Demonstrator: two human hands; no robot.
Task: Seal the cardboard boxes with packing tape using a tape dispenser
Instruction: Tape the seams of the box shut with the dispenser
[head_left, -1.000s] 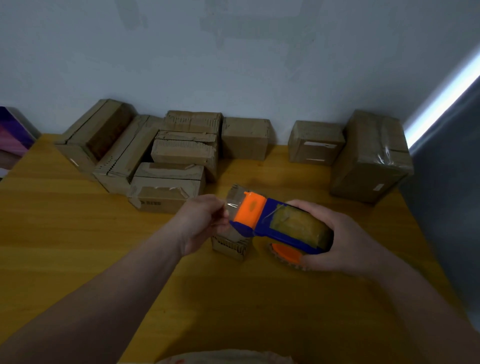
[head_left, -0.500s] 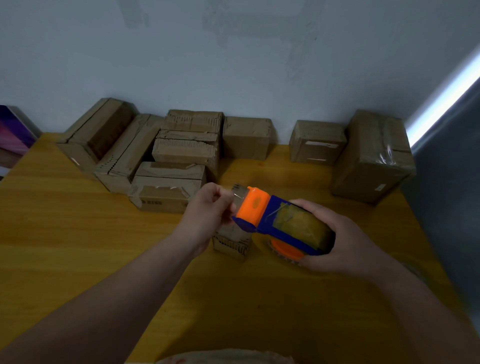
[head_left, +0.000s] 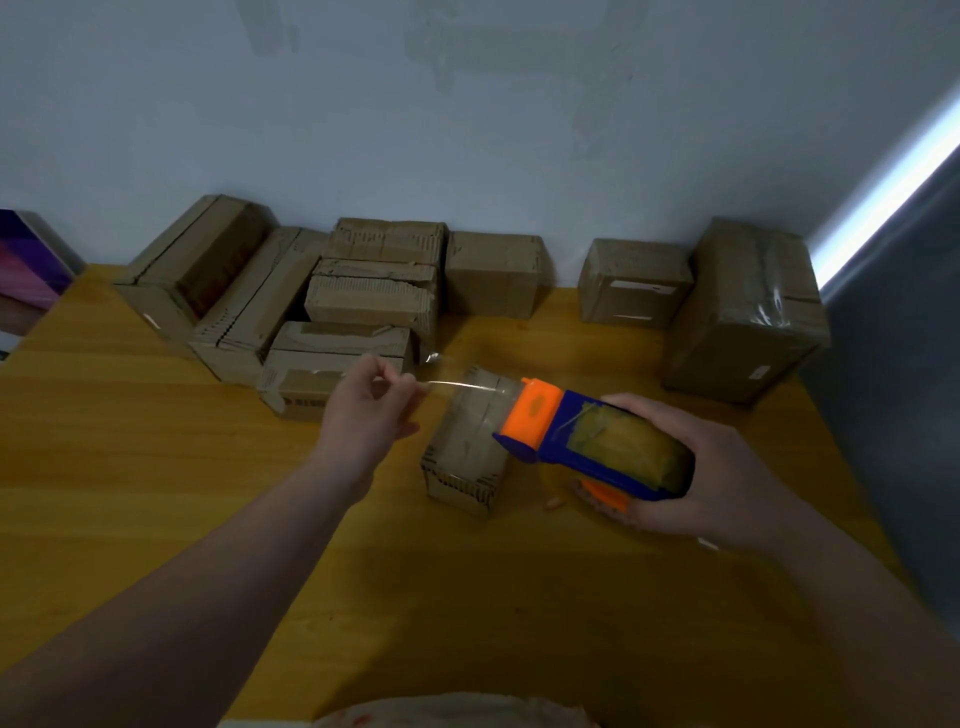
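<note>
Taut tape (head_left: 467, 384) (table edge (head_left: 852, 467) near)

Pale grey wall (head_left: 467, 104), yellow wood table (head_left: 130, 493), bright light strip (head_left: 893, 187) at rt

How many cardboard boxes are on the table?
9 boxes: one by the tape dispenser, five piled back left, one back middle, two back right. The pile may hide more.

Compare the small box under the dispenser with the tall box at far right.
The small box lies low mid-table; the tall box stands larger, near the wall. The small box shows ragged corrugated edges; the tall box is wrapped in shiny tape. Both are brown cardboard.
</note>
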